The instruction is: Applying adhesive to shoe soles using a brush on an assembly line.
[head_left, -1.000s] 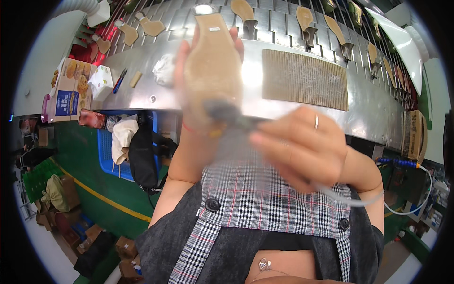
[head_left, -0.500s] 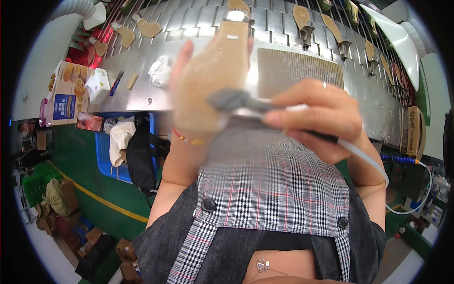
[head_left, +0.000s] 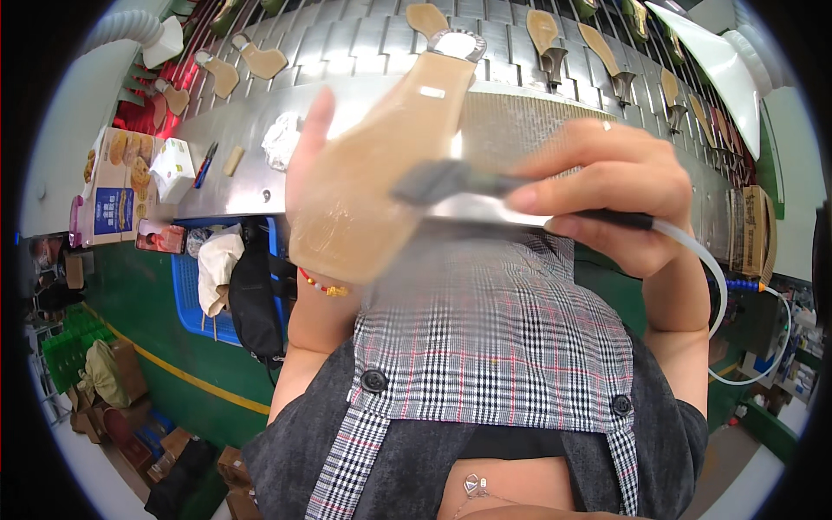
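Note:
A tan shoe sole (head_left: pixel 368 186), wide at the near end and narrow toward a pale rounded heel end, lies tilted over my left hand (head_left: pixel 305 147). That hand supports it from below; a finger shows along its left edge and the rest is hidden. My right hand (head_left: pixel 624 191) grips the dark handle of a glue brush (head_left: pixel 433 182), fed by a whitish hose (head_left: pixel 706 260). Motion blurs the grey brush head, which is over the sole's right side; whether it touches, I cannot tell. Parts of the sole have a wet shine.
A slatted metal conveyor (head_left: pixel 347 61) carries several soles, some with heels. On the steel bench are a ribbed mat (head_left: pixel 507 117), crumpled white tissue (head_left: pixel 279 141), pens (head_left: pixel 205 165) and a tissue pack (head_left: pixel 173 171). A blue basket (head_left: pixel 227 325) with bags stands below left.
The sole has swung so its near end sits lower and further left, its far end leaning right. My right hand and the brush have shifted right.

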`<state>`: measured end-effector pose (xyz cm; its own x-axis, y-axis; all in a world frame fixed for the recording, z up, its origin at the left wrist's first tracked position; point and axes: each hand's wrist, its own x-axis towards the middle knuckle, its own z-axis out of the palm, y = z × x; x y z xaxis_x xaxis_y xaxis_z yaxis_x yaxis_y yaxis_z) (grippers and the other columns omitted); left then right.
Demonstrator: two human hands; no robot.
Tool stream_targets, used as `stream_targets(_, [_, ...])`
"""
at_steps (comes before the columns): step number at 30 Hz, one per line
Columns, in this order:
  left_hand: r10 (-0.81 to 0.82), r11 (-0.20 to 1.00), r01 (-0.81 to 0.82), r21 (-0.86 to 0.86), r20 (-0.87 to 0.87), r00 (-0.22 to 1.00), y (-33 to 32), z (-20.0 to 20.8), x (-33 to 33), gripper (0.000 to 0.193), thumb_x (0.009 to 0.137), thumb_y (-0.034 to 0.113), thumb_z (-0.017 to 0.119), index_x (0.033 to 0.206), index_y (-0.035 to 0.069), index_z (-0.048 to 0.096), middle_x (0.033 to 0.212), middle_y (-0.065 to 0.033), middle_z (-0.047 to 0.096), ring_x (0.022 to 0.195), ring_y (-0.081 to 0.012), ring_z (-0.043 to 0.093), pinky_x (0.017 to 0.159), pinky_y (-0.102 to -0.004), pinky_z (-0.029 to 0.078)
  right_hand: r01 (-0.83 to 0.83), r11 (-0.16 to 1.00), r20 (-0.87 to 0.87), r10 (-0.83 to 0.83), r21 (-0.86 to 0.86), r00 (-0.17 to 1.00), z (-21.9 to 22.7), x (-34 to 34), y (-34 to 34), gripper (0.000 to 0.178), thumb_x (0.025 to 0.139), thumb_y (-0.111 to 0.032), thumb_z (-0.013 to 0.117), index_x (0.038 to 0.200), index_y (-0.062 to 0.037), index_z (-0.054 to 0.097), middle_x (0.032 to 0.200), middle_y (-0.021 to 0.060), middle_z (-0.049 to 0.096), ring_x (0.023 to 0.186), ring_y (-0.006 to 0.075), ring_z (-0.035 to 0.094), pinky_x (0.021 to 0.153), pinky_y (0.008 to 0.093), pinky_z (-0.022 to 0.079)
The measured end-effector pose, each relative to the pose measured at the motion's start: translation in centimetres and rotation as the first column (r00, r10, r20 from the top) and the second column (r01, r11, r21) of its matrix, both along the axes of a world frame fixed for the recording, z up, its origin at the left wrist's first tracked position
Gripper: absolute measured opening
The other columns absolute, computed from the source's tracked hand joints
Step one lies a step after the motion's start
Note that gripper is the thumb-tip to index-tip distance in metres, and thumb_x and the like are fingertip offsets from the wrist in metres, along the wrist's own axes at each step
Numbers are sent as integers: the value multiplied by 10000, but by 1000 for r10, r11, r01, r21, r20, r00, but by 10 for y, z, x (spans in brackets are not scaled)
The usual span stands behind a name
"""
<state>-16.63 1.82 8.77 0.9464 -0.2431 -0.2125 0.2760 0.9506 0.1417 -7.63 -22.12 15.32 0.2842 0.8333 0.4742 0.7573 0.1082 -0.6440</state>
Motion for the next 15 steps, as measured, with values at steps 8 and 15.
stream_targets(8, [-43,981,56,-184,73,996,0,3,-11,798,970,568,387,1492,-21,254,1479,-277,323,1373,-408,330,1073,-556,372,-24,995,32,21,100,999,7,7,-6,207,737,-185,681,843,-21,748,798,167,693,659,254,662,554,340,495])
stream_targets(15, [-118,986,141,-93,223,968,5,1,-18,850,963,642,318,1544,51,131,1529,-233,294,1342,-381,401,1096,-436,351,7,1000,64,-7,1,998,16,11,-13,211,706,-196,672,814,-32,749,792,165,690,639,260,653,548,325,482])
